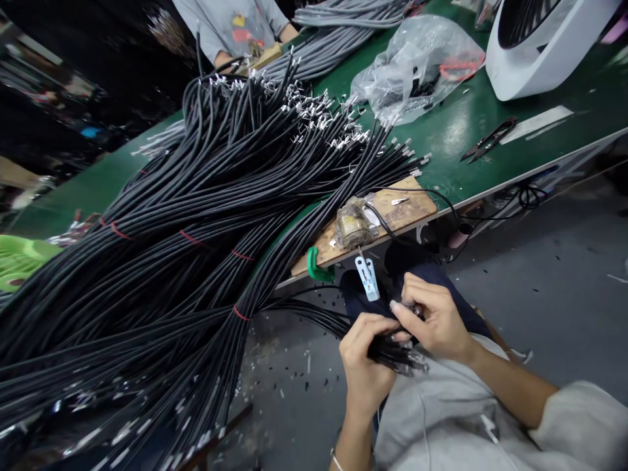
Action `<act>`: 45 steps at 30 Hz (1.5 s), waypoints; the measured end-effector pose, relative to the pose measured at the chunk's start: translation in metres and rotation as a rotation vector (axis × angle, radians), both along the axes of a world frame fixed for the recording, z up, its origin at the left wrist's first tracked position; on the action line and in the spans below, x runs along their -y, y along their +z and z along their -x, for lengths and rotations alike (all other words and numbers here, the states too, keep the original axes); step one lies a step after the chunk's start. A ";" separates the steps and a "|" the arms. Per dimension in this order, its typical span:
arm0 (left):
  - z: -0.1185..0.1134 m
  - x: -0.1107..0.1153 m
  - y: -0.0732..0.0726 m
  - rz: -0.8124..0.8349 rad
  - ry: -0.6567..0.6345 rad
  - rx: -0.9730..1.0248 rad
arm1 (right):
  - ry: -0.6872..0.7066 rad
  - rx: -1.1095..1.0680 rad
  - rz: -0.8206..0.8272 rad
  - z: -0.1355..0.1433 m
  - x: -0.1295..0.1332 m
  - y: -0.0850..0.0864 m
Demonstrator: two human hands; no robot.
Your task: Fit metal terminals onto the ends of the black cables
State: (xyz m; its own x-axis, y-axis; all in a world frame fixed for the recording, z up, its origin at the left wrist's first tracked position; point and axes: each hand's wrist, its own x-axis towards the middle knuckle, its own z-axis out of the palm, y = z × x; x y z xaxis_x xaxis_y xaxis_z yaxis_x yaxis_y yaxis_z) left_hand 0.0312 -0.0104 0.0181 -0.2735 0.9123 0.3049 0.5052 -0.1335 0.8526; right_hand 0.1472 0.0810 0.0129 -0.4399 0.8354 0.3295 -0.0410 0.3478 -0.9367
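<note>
My left hand [366, 356] is wrapped round a bunch of black cables [392, 353] near their stripped ends, above my lap. My right hand [434, 320] is closed, thumb against fingers, at the same bunch; what it pinches is partly hidden and looks like a dark cable end. From the bunch the cables run left toward a larger tied bundle of black cables [275, 261]. Just beyond my hands, a light blue clothes peg [367, 278] hangs on the shaft of a small motor [353, 226] wrapped in clear plastic.
The motor sits on a wooden board [412, 196] held by a green clamp [316, 265] at the table edge. Thread snips [490, 139], a plastic bag [417, 65] and a white fan [540, 52] lie farther right on the green table [456, 118]. A co-worker [235, 29] is opposite.
</note>
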 end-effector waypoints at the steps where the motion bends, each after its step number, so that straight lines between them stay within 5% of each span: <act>1: -0.001 0.001 -0.001 -0.004 0.022 -0.023 | 0.004 0.002 0.045 0.001 -0.001 0.000; 5: -0.002 0.006 -0.002 -0.020 0.106 -0.067 | 0.178 -0.068 0.261 -0.008 -0.012 -0.002; 8: -0.002 0.007 -0.002 -0.043 0.137 -0.075 | 0.280 -0.020 0.215 -0.017 -0.015 0.000; 14: -0.003 0.007 -0.002 -0.039 0.152 -0.077 | 0.053 -0.157 0.070 -0.004 0.000 0.002; 21: -0.001 0.011 0.001 -0.026 0.118 -0.066 | 0.229 -0.214 0.318 -0.002 -0.003 -0.008; 25: -0.003 0.009 -0.001 -0.032 0.129 -0.072 | 0.142 -0.072 0.146 -0.004 -0.002 -0.001; 28: -0.002 0.008 -0.003 -0.014 0.143 -0.075 | 0.020 -0.158 0.026 0.002 0.005 -0.002; 35: 0.010 0.009 0.008 0.045 0.032 0.047 | 0.310 -0.408 0.547 0.016 0.008 -0.026; 40: 0.009 0.008 0.012 0.147 0.043 0.034 | 0.438 -0.434 0.728 0.013 0.003 -0.018; 45: 0.008 0.009 0.003 0.152 0.089 0.051 | 0.229 -0.415 0.730 0.023 0.016 -0.018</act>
